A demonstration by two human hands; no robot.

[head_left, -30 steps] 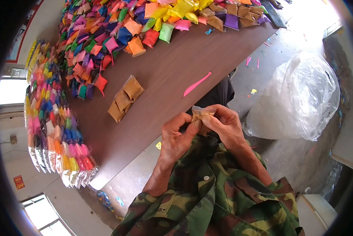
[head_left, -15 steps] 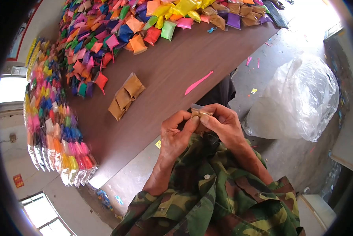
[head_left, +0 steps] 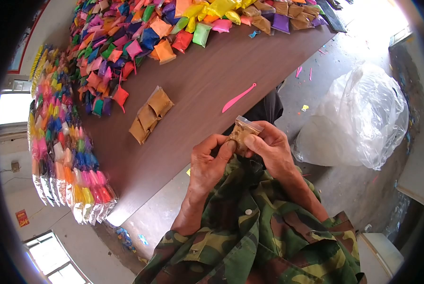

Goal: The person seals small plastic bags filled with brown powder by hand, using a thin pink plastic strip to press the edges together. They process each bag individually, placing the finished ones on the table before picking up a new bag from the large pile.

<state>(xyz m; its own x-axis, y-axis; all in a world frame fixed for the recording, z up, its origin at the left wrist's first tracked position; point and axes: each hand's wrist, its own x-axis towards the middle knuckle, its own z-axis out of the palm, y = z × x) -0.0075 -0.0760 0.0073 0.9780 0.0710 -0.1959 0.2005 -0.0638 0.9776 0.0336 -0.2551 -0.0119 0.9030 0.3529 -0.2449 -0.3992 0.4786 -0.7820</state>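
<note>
Since the earlier frames the small clear plastic packet of tan-brown powder (head_left: 242,134) has tipped up, so more of its face shows above the fingertips, while both hands stay in front of the chest. Left hand (head_left: 210,164) pinches the packet's lower left edge between thumb and forefinger; right hand (head_left: 270,148) grips its right side, fingers curled tight around it. The packet sits between the two hands, just off the near edge of the long brown wooden table (head_left: 207,90). On that table lie a short row of matching brown packets (head_left: 150,115), a thin pink plastic stick (head_left: 239,97) and a heap of multicoloured powder packets (head_left: 126,42). A large clear plastic bag (head_left: 358,118) rests on the floor to the right.
</note>
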